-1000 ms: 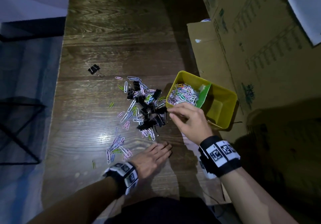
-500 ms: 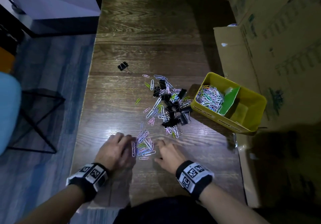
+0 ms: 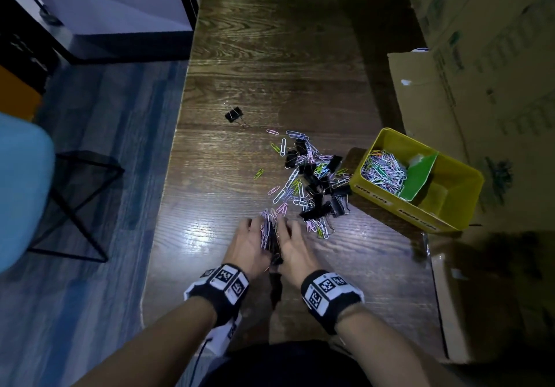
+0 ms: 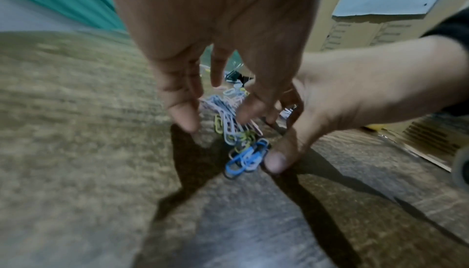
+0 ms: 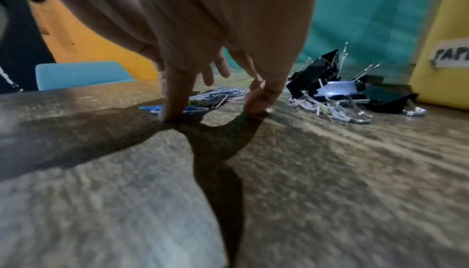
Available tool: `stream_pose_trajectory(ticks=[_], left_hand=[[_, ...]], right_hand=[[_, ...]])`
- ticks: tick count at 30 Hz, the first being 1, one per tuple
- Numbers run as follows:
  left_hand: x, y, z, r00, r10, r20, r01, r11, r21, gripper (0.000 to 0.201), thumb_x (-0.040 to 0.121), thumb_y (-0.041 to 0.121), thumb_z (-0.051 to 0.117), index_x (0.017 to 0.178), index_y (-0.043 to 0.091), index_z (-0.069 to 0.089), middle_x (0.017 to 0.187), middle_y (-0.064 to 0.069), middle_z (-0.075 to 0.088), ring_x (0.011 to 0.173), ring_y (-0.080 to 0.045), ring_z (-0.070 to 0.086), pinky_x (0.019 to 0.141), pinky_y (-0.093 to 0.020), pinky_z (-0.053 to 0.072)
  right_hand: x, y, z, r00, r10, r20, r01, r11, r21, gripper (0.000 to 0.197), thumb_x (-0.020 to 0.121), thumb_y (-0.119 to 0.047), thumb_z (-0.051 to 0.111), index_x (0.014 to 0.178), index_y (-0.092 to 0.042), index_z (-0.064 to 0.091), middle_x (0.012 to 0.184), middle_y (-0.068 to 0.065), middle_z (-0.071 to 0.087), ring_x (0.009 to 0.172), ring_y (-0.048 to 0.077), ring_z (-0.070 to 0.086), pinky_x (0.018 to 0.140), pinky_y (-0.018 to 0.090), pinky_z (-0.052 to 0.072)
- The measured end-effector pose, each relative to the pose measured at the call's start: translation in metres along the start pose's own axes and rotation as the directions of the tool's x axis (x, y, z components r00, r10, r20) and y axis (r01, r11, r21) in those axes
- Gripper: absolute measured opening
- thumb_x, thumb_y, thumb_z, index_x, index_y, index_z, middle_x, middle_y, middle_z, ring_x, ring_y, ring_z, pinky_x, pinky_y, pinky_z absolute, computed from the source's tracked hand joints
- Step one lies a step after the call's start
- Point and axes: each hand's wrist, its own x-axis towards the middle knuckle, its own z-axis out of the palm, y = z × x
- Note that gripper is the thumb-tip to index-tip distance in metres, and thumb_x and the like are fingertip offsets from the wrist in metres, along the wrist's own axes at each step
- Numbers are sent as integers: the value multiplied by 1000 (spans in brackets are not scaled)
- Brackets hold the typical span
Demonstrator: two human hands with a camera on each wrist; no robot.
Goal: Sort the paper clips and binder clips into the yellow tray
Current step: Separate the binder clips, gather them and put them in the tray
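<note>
My left hand [image 3: 250, 241] and right hand [image 3: 295, 247] stand side by side near the table's front edge. Their fingers point down and press a small heap of coloured paper clips [image 3: 268, 232] together between them. The left wrist view has these paper clips [image 4: 236, 131] bunched between both hands' fingertips on the wood. Beyond them lies a mixed heap of black binder clips [image 3: 318, 185] and paper clips. The yellow tray [image 3: 468, 182] sits to the right, with paper clips [image 3: 383, 170] left of its green divider [image 3: 419, 173]; the other compartment looks bare.
One black binder clip [image 3: 233, 114] lies alone farther back on the wooden table [image 3: 270, 56]. Cardboard boxes [image 3: 480, 86] line the table's right side, one [image 3: 480, 296] near my right arm. A blue chair [image 3: 21, 188] and a black frame [image 3: 81, 203] stand left.
My right hand came back from the tray's rim to the near heap. Both hands then closed in from either side and squeezed the spread paper clips into a narrow bunch.
</note>
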Motion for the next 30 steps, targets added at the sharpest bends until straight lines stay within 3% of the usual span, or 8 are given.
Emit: stream_pose_trajectory(ticks=[3, 6, 10, 14, 17, 20, 24, 30], left_hand=[[4, -13, 2, 997, -13, 73, 7, 997, 83, 115, 52, 28, 84, 139, 33, 9, 131, -10, 24, 109, -32, 48, 86, -44, 51], [9, -14, 8, 994, -48, 97, 37, 992, 118, 121, 49, 29, 88, 140, 33, 9, 133, -9, 20, 107, -33, 50, 86, -44, 52], [9, -7, 7, 996, -5, 94, -8, 991, 130, 93, 62, 21, 82, 137, 16, 28, 131, -12, 24, 105, -31, 51, 90, -37, 48], [5, -8, 6, 992, 105, 74, -112, 989, 100, 46, 78, 13, 64, 122, 9, 50, 123, -9, 42, 104, -27, 55, 91, -33, 44], [4, -12, 10, 979, 198, 48, -202, 973, 115, 37, 81, 6, 55, 118, 6, 56, 118, -10, 52, 103, -29, 56, 92, -35, 45], [7, -18, 12, 960, 275, 44, -279, 948, 155, 34, 83, 6, 55, 116, 6, 58, 115, -12, 59, 102, -32, 58, 89, -36, 46], [11, -23, 6, 941, 331, 68, -338, 932, 130, 27, 84, 7, 57, 111, 6, 60, 106, -12, 65, 98, -30, 60, 84, -33, 44], [14, -27, -3, 954, 294, 56, -296, 955, 27, 22, 85, 12, 58, 104, 18, 67, 92, -8, 71, 82, -22, 64, 80, -34, 51]], right_hand=[[7, 1, -5, 1000, -5, -22, 3, 995, -99, 122, 63, -9, 81, 148, -12, -6, 137, 14, 20, 123, 30, 34, 97, 38, 41], [16, -1, -19, 996, -19, 92, 35, 985, -170, 127, 61, -25, 87, 149, -13, -4, 139, 13, 18, 122, 28, 32, 96, 41, 43], [22, -7, -25, 976, -53, 213, 98, 973, -209, 113, 59, -25, 86, 147, -16, 15, 136, 9, 22, 123, 29, 27, 93, 53, 45], [19, -5, -25, 979, -105, 175, 129, 982, -134, 58, 74, -10, 71, 127, -8, 48, 124, 10, 39, 115, 28, 42, 89, 36, 44], [18, -3, -26, 984, -77, 161, 95, 990, -108, 30, 83, -4, 57, 113, -4, 58, 118, 14, 47, 109, 31, 49, 86, 42, 46], [16, 0, -26, 987, -102, 128, 111, 991, -71, 30, 87, -1, 49, 117, -5, 54, 125, 12, 46, 109, 32, 53, 85, 45, 48], [19, -2, -33, 972, -200, 120, 214, 970, -113, 50, 83, 3, 61, 130, -7, 43, 132, 12, 45, 117, 30, 49, 95, 41, 45], [28, -2, -33, 949, -248, 196, 283, 942, -181, 33, 87, -10, 61, 120, -7, 59, 117, 8, 54, 104, 30, 57, 87, 42, 51]])
